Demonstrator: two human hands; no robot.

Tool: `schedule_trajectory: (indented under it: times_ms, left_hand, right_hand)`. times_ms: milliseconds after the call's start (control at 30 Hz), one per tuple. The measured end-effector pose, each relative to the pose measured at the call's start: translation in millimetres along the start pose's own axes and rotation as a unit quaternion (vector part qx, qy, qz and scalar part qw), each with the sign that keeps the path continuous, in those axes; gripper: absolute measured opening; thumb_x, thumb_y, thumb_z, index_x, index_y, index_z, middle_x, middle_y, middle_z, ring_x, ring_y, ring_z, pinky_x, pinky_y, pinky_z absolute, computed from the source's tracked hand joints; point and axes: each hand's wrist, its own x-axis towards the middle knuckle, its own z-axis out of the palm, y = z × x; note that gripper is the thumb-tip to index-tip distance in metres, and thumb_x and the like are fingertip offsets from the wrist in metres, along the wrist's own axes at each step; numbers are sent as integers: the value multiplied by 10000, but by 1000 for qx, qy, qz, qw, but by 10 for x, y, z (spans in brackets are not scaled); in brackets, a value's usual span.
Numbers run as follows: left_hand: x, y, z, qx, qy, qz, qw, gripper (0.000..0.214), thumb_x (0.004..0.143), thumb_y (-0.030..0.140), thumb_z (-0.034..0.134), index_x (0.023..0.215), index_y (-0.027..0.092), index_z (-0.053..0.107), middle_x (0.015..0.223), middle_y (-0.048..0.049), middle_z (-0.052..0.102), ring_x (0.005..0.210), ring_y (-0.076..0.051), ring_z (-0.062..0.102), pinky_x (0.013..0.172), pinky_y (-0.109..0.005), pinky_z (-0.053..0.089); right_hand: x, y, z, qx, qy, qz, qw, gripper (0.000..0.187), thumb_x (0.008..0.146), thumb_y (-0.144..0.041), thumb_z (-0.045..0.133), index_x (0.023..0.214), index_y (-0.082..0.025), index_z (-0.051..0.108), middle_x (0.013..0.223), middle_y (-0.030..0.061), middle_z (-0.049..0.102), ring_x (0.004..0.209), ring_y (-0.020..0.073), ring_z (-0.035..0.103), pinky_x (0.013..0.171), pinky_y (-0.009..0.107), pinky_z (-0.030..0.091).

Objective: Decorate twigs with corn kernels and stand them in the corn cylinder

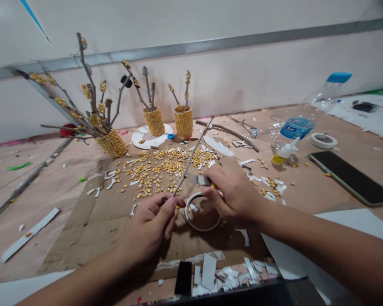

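My left hand (159,216) is closed around the lower end of a thin twig (194,155), which slants up and to the right. In my right hand (232,191) is a cutter knife (203,180), mostly hidden by the fingers. Its grey tip end points left, close to the twig; whether blade and twig touch I cannot tell. Just below the knife lies a white ring (202,230), like a tape roll, on the cardboard (92,238). Loose corn kernels (159,168) are scattered beyond both hands.
Three kernel-covered pots (112,143) with twigs stand at the back. One sits on a white disc (140,138). To the right are a glue bottle (284,153), a plastic bottle (296,127), a tape roll (323,140) and a phone (354,176). Paper scraps (209,272) lie in front.
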Motion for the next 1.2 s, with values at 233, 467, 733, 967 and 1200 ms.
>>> schedule_trajectory:
  times_ms: [233,467,733,967,1200]
  left_hand:
    - [-18,-25,5,-20,-33,15,999,392,938,606,724,905,215,713,397,117,399,348,-54,315,400,-141,266]
    - [-92,-18,76,-52,-18,-4,998,347,956,553,727,906,209,724,394,123,384,330,-43,277,404,-143,262]
    - [-107,-11,54,-65,-39,-54,996,493,887,690,726,816,205,678,397,115,372,343,-58,254,366,-149,250]
    - [-89,-17,17,-88,-37,-85,992,512,848,684,766,728,221,583,383,113,357,332,-63,241,358,-176,206]
    - [-6,125,38,-96,-14,-55,994,515,812,643,819,687,209,570,431,101,399,369,-59,276,376,-177,214]
  right_hand:
    - [-24,-135,75,-50,-77,21,996,620,1141,-534,188,874,-169,612,723,55,621,617,179,466,602,330,233]
    - [-27,-108,77,-33,-77,41,996,589,1131,-529,211,866,-175,599,724,59,625,621,182,465,601,329,234]
    - [-43,-118,110,-10,-118,39,992,626,1134,-544,182,894,-164,617,690,44,619,601,177,479,586,322,235]
    - [47,-54,52,-144,-73,-20,987,761,1119,-626,128,906,-144,678,688,95,672,548,183,470,548,340,186]
    - [152,-38,-21,-251,-31,-37,967,739,1118,-636,171,844,-179,683,706,99,684,554,186,473,569,357,127]
